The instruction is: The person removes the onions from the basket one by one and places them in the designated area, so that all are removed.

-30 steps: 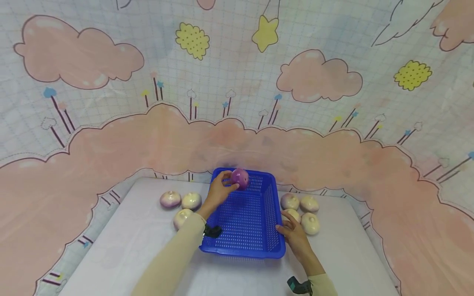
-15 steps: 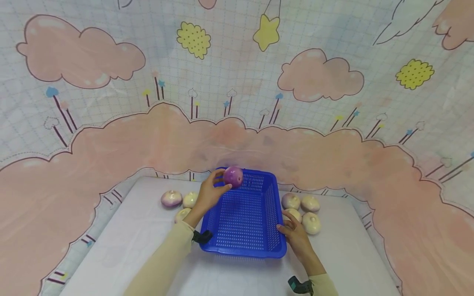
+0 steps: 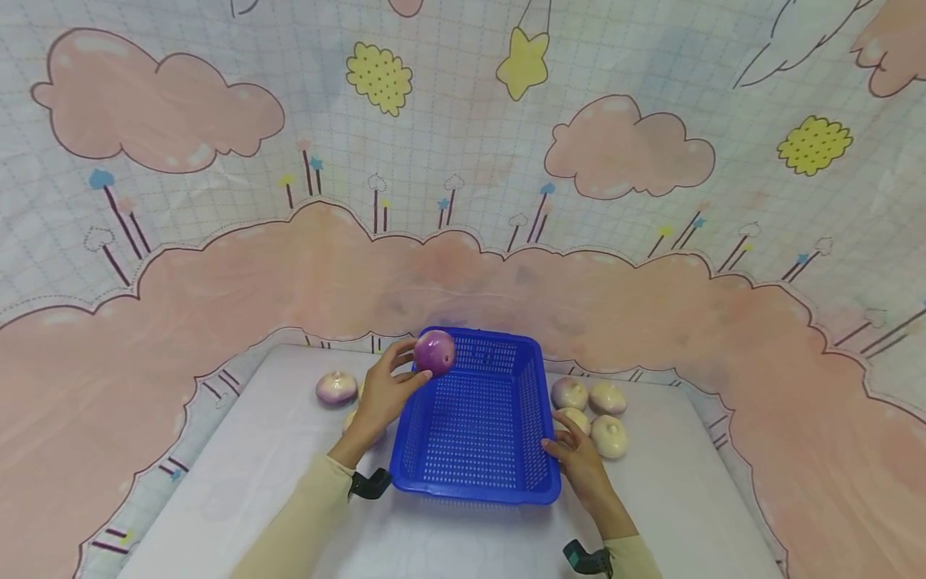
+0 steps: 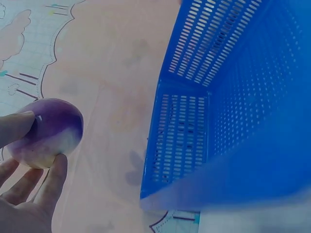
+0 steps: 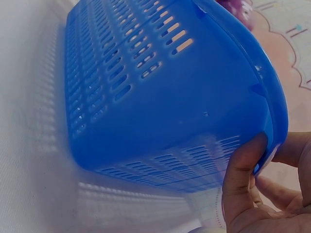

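My left hand (image 3: 386,396) holds a glossy purple-and-white turnip (image 3: 435,352) over the far left corner of a blue perforated basket (image 3: 473,434). In the left wrist view, the thumb and fingertips grip the turnip (image 4: 51,131) from both sides, beside the basket's slotted wall (image 4: 182,131). My right hand (image 3: 579,462) pinches the basket's right rim. The right wrist view shows its thumb on one side of the rim (image 5: 278,111) and fingers on the other. The basket's bare inside shows in the head view.
Several pale turnips (image 3: 610,437) are grouped right of the basket, close to the right fingers. Another turnip (image 3: 337,388) lies at the left, with others partly hidden behind the left hand. A patterned cloth (image 3: 463,281) rises behind the white table (image 3: 239,450).
My left hand has moved left with the turnip, from above the basket's far inside to its far left corner, covering more of the left turnips. The right hand stays on the rim.
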